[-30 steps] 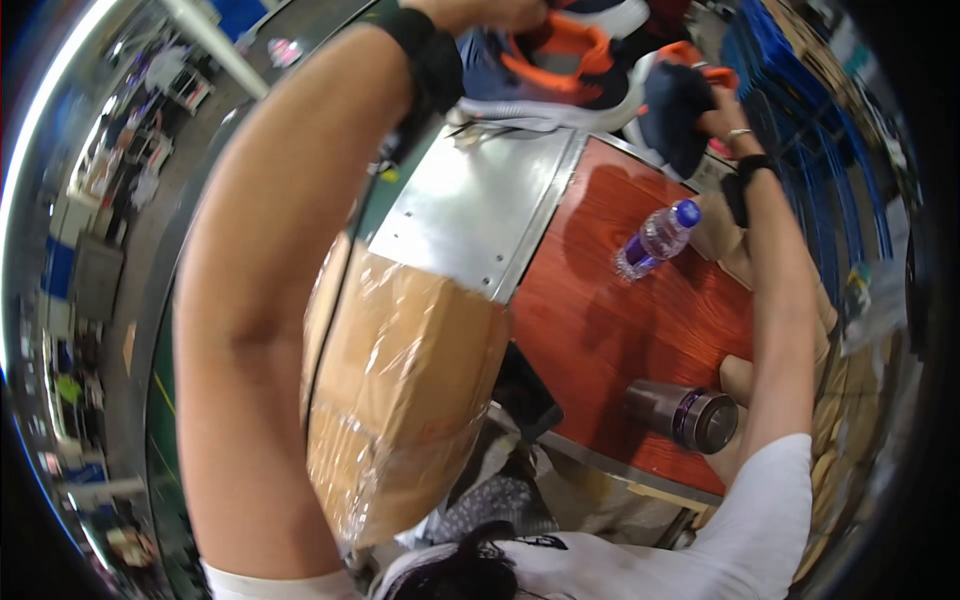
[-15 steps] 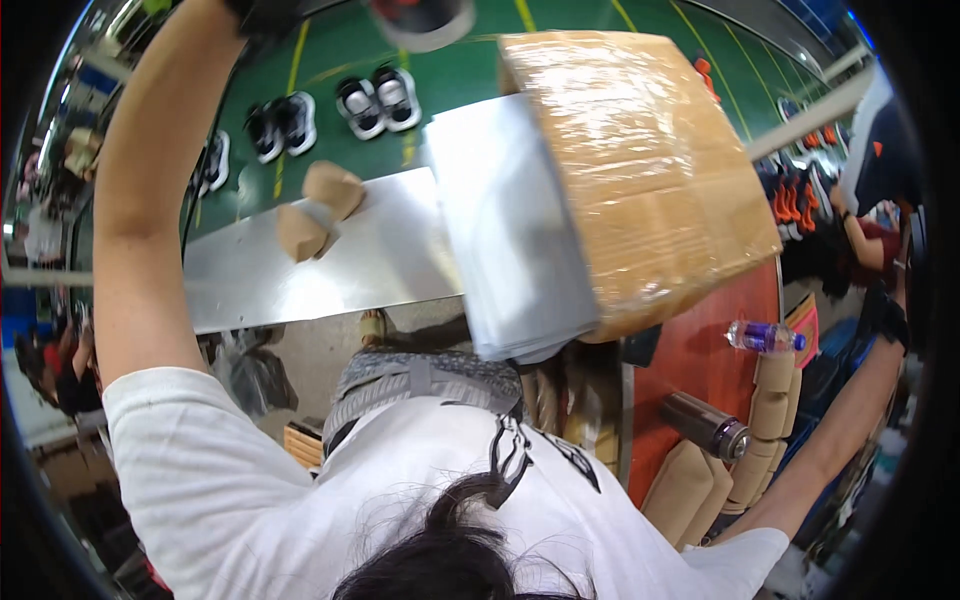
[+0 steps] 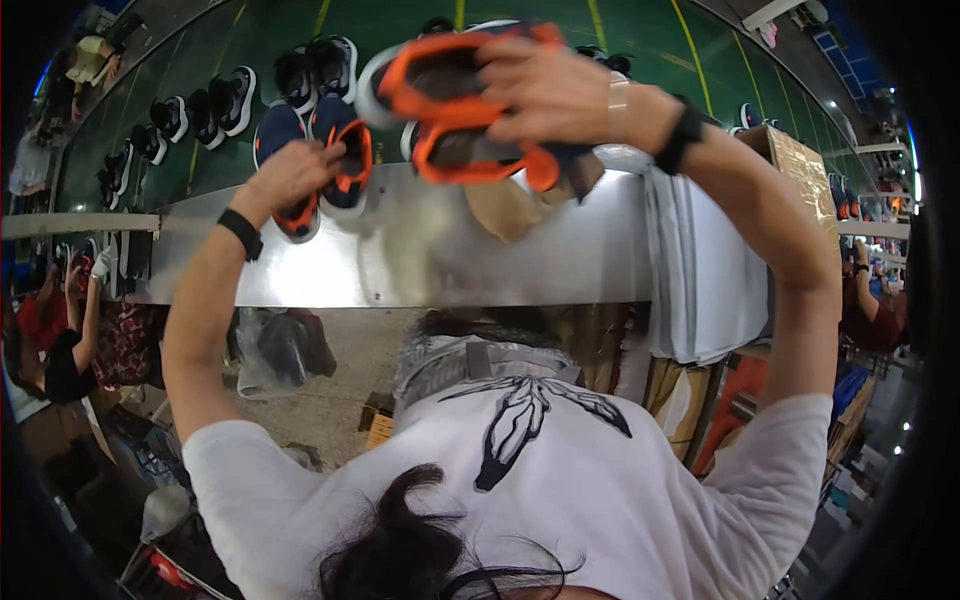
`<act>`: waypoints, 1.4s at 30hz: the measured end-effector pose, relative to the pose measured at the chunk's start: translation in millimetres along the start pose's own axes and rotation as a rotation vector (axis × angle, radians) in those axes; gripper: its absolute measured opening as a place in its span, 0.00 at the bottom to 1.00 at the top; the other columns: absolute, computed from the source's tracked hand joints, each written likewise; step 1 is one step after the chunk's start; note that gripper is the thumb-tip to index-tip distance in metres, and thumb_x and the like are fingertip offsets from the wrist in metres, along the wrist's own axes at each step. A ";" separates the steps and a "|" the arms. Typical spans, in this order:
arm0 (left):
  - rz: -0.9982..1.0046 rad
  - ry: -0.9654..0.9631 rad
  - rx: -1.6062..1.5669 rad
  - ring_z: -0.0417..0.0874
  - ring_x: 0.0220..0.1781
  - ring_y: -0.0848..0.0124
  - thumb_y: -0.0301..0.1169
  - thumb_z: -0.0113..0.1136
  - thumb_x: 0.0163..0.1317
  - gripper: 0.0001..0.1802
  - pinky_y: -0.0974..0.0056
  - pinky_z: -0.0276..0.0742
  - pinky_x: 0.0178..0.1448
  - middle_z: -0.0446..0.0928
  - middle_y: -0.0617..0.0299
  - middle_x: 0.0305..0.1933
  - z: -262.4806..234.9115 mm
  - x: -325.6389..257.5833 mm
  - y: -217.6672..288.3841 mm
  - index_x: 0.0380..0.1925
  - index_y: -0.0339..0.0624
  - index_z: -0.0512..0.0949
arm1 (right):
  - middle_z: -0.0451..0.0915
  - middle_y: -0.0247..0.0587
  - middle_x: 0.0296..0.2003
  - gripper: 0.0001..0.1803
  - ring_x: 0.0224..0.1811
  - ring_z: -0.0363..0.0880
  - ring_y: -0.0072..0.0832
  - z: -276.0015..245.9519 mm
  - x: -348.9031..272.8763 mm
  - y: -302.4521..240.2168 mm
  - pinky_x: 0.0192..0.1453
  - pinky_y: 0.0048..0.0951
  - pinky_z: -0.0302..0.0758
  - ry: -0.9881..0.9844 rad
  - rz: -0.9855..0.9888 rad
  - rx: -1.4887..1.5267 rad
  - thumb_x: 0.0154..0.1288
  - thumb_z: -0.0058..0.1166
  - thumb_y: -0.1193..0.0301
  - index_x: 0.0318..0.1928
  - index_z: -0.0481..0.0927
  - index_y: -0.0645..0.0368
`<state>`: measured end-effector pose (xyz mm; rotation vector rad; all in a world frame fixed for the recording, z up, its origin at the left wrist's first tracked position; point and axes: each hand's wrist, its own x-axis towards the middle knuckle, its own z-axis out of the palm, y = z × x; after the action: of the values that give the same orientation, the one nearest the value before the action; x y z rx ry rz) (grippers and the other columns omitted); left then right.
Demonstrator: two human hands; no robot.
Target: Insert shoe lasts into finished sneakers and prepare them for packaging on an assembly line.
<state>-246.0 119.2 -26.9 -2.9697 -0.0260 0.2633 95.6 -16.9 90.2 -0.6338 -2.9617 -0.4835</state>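
The right hand (image 3: 545, 90) has its fingers clamped on an orange-trimmed shoe (image 3: 455, 100) above the green conveyor belt (image 3: 400, 30), while the left hand (image 3: 290, 175), fingers closed, pinches a second navy-and-orange shoe (image 3: 345, 165) at the steel ledge (image 3: 450, 260), where that light grip risks letting it slip off.

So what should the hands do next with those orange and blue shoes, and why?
Probably lower the right hand, which grips an orange-lined shoe above the green conveyor belt, and set it beside the navy pair under the left hand. Other shoes lie there in pairs, and this one hangs in the air.
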 end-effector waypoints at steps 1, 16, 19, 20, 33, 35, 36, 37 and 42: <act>-0.031 -0.059 -0.016 0.78 0.35 0.63 0.27 0.51 0.50 0.08 0.61 0.76 0.41 0.71 0.58 0.40 17.5 -19.8 0.0 0.32 0.40 0.76 | 0.79 0.40 0.30 0.08 0.44 0.73 0.36 30.3 36.9 0.3 0.62 0.35 0.64 -0.059 -0.109 0.042 0.37 0.54 0.67 0.23 0.81 0.52; -0.442 0.819 -0.850 0.75 0.44 0.56 0.15 0.53 0.38 0.16 0.56 0.71 0.48 0.74 0.56 0.39 4.2 15.0 98.0 0.32 0.38 0.75 | 0.72 0.45 0.54 0.26 0.57 0.69 0.42 66.7 19.0 -43.0 0.61 0.41 0.64 0.299 0.922 0.232 0.45 0.65 0.72 0.49 0.76 0.57; -0.290 0.759 -1.026 0.74 0.49 0.53 0.17 0.56 0.41 0.20 0.56 0.71 0.52 0.72 0.52 0.44 -10.4 90.6 130.9 0.39 0.38 0.74 | 0.76 0.45 0.47 0.29 0.50 0.74 0.39 75.2 -67.8 -89.4 0.54 0.35 0.69 0.303 1.378 0.275 0.46 0.69 0.67 0.49 0.73 0.61; -0.257 0.718 -1.111 0.74 0.53 0.53 0.18 0.58 0.44 0.23 0.57 0.71 0.55 0.72 0.51 0.49 -9.4 115.6 139.8 0.45 0.39 0.73 | 0.78 0.45 0.42 0.27 0.45 0.77 0.38 93.2 -91.4 -108.7 0.48 0.34 0.72 0.256 1.492 0.369 0.46 0.69 0.66 0.46 0.74 0.62; -0.088 0.317 -1.492 0.77 0.52 0.55 0.32 0.75 0.35 0.41 0.58 0.72 0.56 0.76 0.50 0.47 -28.0 284.1 193.7 0.53 0.40 0.67 | 0.75 0.29 0.23 0.00 0.26 0.69 0.15 90.0 -136.1 -179.5 0.31 0.20 0.67 0.971 1.897 1.026 0.59 0.51 0.80 0.31 0.74 0.63; -0.018 0.268 -1.536 0.79 0.50 0.57 0.33 0.75 0.35 0.40 0.59 0.72 0.54 0.78 0.52 0.44 -20.6 294.8 192.2 0.52 0.40 0.68 | 0.77 0.32 0.23 0.05 0.23 0.66 0.19 86.5 -150.7 -179.3 0.28 0.25 0.65 0.674 1.927 0.809 0.59 0.48 0.77 0.29 0.74 0.66; -0.005 0.169 -1.682 0.77 0.50 0.64 0.34 0.75 0.37 0.40 0.63 0.71 0.54 0.77 0.56 0.45 -16.5 297.1 186.7 0.53 0.40 0.68 | 0.76 0.31 0.22 0.08 0.22 0.62 0.21 96.2 -161.1 -181.1 0.26 0.27 0.60 0.736 1.934 0.700 0.63 0.48 0.74 0.29 0.72 0.67; 0.006 0.068 -1.825 0.75 0.50 0.70 0.34 0.74 0.39 0.40 0.67 0.70 0.55 0.76 0.60 0.46 -11.9 297.2 180.4 0.55 0.40 0.67 | 0.76 0.31 0.22 0.08 0.22 0.62 0.21 101.8 -175.6 -180.4 0.26 0.27 0.60 0.729 1.952 0.711 0.63 0.48 0.74 0.29 0.72 0.67; -0.266 0.388 -1.560 0.75 0.49 0.73 0.28 0.66 0.52 0.29 0.67 0.71 0.54 0.74 0.61 0.49 -27.5 293.0 158.8 0.55 0.38 0.68 | 0.78 0.29 0.29 0.09 0.29 0.72 0.18 67.7 -220.0 -161.8 0.32 0.22 0.70 1.610 1.839 1.427 0.68 0.48 0.69 0.38 0.77 0.63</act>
<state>47.8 -32.7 -76.5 -4.3205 -0.9844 -0.7323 229.3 -220.3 -50.8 -1.1887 -0.1632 0.7954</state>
